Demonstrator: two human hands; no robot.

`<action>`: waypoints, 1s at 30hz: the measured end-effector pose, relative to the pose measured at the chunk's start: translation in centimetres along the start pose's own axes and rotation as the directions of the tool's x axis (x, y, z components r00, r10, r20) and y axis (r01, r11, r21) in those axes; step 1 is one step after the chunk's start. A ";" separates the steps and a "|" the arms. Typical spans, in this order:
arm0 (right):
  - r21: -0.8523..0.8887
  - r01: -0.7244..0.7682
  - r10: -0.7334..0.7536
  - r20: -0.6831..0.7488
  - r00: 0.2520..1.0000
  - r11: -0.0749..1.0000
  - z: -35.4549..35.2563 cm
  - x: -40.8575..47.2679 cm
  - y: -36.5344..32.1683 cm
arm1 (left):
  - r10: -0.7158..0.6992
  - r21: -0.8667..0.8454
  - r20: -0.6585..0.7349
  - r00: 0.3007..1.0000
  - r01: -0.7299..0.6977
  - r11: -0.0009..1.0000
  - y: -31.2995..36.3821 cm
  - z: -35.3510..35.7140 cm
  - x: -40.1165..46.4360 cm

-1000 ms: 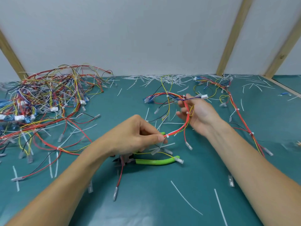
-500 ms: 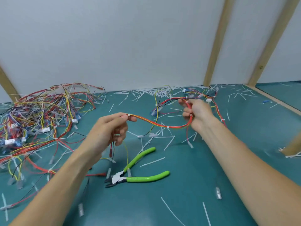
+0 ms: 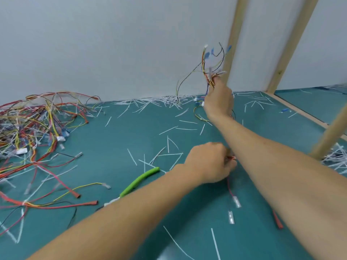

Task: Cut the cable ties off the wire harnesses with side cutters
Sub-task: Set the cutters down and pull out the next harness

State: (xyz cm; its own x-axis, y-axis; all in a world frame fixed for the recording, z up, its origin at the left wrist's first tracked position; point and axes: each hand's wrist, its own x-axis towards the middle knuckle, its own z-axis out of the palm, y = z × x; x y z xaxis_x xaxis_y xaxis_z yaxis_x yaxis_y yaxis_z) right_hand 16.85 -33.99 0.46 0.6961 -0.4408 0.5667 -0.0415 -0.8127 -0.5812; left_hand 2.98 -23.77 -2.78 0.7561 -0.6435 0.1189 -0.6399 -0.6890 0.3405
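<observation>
Our right hand (image 3: 218, 99) grips the wire harness (image 3: 211, 64) raised near the wall; our left hand (image 3: 208, 162) pinches its red end above the counter (image 3: 116, 139), beside the side cutters (image 3: 139, 182).

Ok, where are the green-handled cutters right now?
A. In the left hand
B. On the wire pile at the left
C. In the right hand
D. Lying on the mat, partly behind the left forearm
D: a green handle of the cutters lies on the mat, running behind the left forearm; the left hand and right hand both grip the harness.
</observation>
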 end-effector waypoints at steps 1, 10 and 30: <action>-0.072 -0.008 0.012 0.055 0.998 0.997 0.0 -0.1 1.5 | 0.067 -0.037 0.054 0.996 -0.066 0.997 0.8 0.3 0.5; -0.455 0.076 0.122 0.391 0.912 0.887 -0.1 -2.5 5.7 | 0.041 -0.479 0.190 0.981 0.056 0.876 -5.6 -4.6 -1.2; -0.359 -0.007 0.134 0.330 0.935 0.933 3.2 -5.3 3.1 | -0.459 -0.165 -0.216 0.862 0.431 0.887 -21.3 -12.8 -17.3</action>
State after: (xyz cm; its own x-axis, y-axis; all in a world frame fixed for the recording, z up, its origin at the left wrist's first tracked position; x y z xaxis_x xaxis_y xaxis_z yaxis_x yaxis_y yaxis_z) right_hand 15.33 -32.98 -6.25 0.8812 -0.3954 0.2591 -0.3011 -0.8920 -0.3370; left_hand 5.28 6.38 -0.14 0.9749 -0.1664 0.1478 -0.2191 -0.8337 0.5068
